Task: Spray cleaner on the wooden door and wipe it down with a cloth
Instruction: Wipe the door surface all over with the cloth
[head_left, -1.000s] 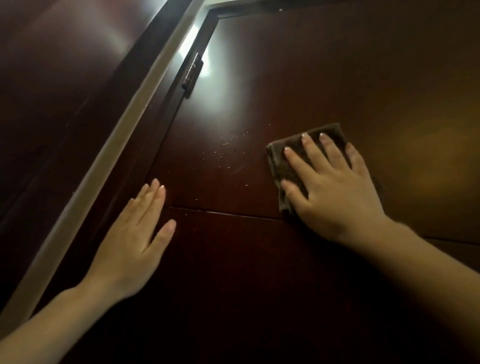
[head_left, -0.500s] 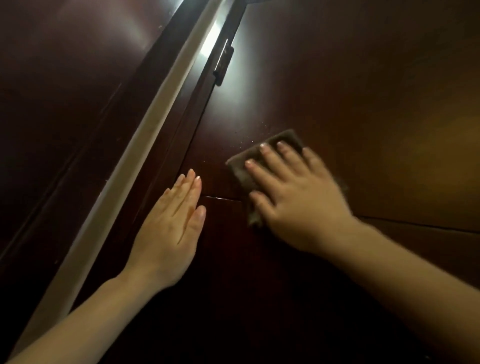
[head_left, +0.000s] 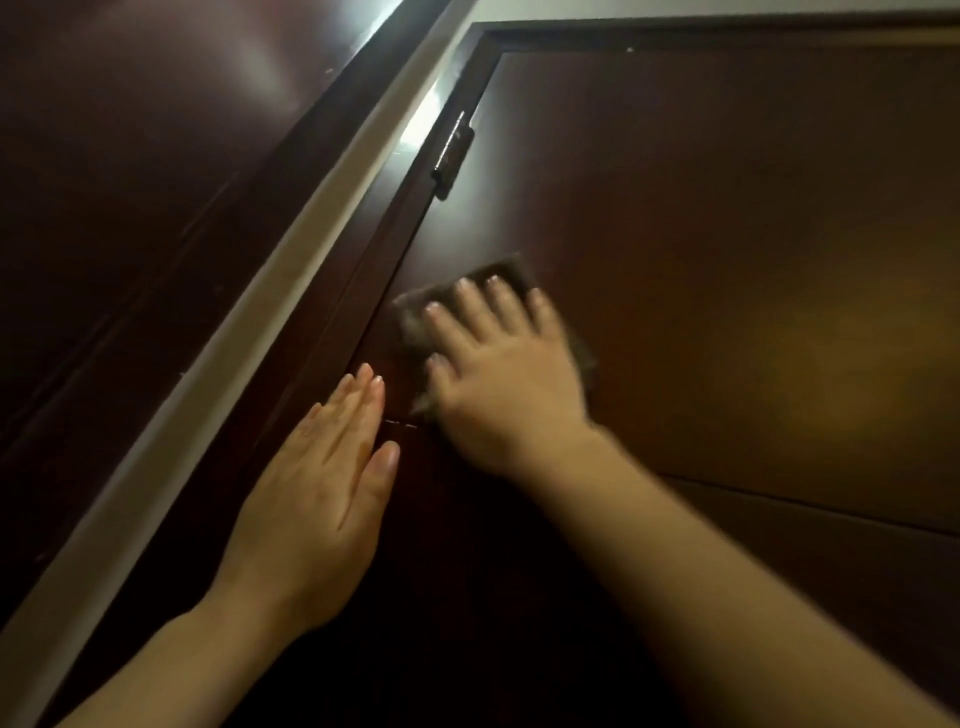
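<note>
The dark wooden door (head_left: 727, 234) fills most of the view, its glossy panel catching a warm reflection on the right. A dark frame (head_left: 358, 270) runs along its left edge, with a pale wall strip (head_left: 249, 332) beside that.

The right hand (head_left: 498, 384), slightly blurred, lies flat on the door's left part, close to the frame. Its grip is apart: the fingers are straight and spread, pressing the cloth (head_left: 413, 325) against the wood without curling round it.

The left hand (head_left: 317, 493) rests flat just beside the right one and lower, where door and frame meet. Its grip is also apart, fingers straight and together, holding nothing.

The cloth, a dark brownish folded pad, sits under the right palm with its edges showing past the fingertips. It lies below the metal hinge (head_left: 453, 156).
</note>
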